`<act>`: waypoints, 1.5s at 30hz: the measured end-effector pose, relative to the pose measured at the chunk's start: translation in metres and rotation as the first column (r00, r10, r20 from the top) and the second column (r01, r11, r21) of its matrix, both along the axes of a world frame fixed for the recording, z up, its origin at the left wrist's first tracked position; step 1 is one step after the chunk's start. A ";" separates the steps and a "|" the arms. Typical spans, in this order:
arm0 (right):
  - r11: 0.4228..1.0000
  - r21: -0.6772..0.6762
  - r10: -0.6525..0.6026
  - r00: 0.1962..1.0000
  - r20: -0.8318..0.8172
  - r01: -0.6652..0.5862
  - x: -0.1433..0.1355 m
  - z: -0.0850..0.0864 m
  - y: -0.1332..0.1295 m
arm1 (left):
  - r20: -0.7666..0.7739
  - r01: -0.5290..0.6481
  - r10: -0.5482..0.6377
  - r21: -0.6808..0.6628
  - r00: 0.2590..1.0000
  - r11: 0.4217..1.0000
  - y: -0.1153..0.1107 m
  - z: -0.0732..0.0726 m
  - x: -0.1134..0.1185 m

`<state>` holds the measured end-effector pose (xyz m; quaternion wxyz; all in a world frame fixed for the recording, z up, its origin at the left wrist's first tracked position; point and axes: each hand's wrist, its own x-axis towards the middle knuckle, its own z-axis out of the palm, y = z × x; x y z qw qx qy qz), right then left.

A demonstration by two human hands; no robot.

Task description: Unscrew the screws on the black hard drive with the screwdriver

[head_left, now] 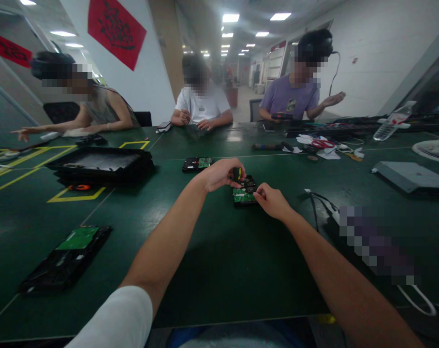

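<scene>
On a green table, the left hand pinches a yellow-marked tool over a drive, which could twist if the right hand, fingers curled at its edge, grip unclear, steadies it too loosely.

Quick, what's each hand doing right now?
Left hand: closed on a yellow-and-black tool.
Right hand: curled at the green-and-black device; grip can't be told.

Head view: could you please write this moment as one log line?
left hand: holds yellow item over device | right hand: at device's right edge | device: on table, green board up
</scene>
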<state>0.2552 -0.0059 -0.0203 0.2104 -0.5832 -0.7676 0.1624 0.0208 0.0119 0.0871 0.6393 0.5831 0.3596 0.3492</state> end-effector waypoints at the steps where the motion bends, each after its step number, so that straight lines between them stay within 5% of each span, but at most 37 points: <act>1: 1.000 -0.002 0.000 1.000 0.000 0.000 0.000 0.000 0.000 | -0.020 -0.002 0.003 0.021 1.000 1.000 0.001 0.000 -0.001; 14: 1.000 -0.008 0.004 1.000 -0.016 -0.004 0.000 -0.001 0.000 | -0.021 0.006 -0.007 -0.041 1.000 0.999 -0.005 0.000 0.006; 23: 0.999 -0.029 0.018 0.999 -0.042 -0.019 0.002 -0.002 -0.001 | -0.100 0.019 -0.009 0.101 0.995 0.995 0.000 0.000 0.000; 33: 1.000 -0.006 0.011 1.000 -0.017 -0.011 0.001 0.000 -0.001 | 0.037 0.053 -0.049 -0.105 0.998 0.993 -0.002 -0.003 0.004; 40: 1.000 -0.023 0.007 1.000 -0.024 -0.008 0.002 -0.001 0.000 | -0.031 0.038 -0.038 0.005 0.999 0.999 0.003 -0.003 -0.003; 45: 1.000 0.000 0.004 1.000 -0.005 -0.004 0.000 0.000 -0.002 | -0.054 0.072 -0.074 -0.033 0.996 0.997 -0.001 0.000 -0.001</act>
